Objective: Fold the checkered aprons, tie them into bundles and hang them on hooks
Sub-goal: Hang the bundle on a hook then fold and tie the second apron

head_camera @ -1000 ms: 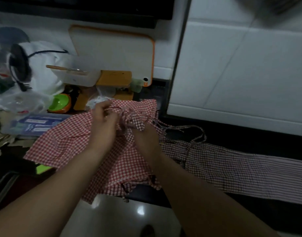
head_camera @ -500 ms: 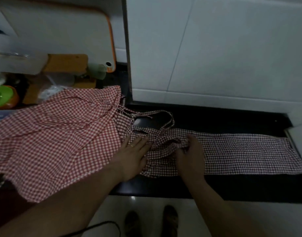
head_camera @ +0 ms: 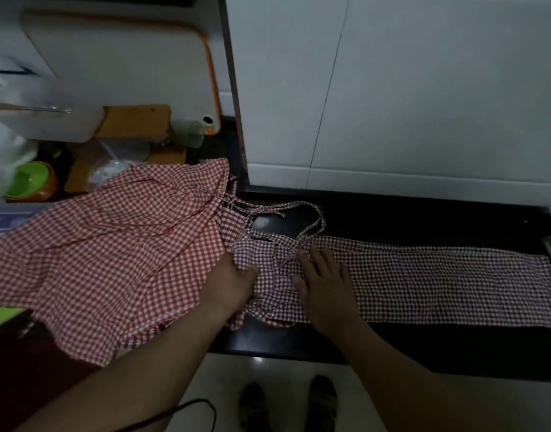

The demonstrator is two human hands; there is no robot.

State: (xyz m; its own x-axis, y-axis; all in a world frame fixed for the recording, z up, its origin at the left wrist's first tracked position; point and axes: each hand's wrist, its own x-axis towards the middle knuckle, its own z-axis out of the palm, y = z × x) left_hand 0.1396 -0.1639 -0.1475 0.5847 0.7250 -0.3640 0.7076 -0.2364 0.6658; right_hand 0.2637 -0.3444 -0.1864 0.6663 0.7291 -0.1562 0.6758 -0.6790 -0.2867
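Observation:
A red-and-white checkered apron (head_camera: 112,251) lies loosely spread over the left of the black counter (head_camera: 424,219). A darker, finer-checked apron (head_camera: 439,282) lies folded into a long strip across the counter's right, its straps (head_camera: 299,219) looping toward the wall. My left hand (head_camera: 230,285) grips the bunched left end of the dark apron, fingers curled into the cloth. My right hand (head_camera: 324,285) rests flat on the same apron just to the right, fingers straight and spread.
A white cutting board with an orange rim (head_camera: 127,73) leans on the wall at the back left, with a wooden block (head_camera: 134,123), a green-and-orange bowl (head_camera: 28,182) and plastic bags in front. White tiled wall (head_camera: 392,88) stands behind the counter. Feet show on the floor below.
Both hands left the red apron's straps and moved right onto the dark apron. Since half a second ago the left hand has curled onto its bunched end and the right hand has flattened.

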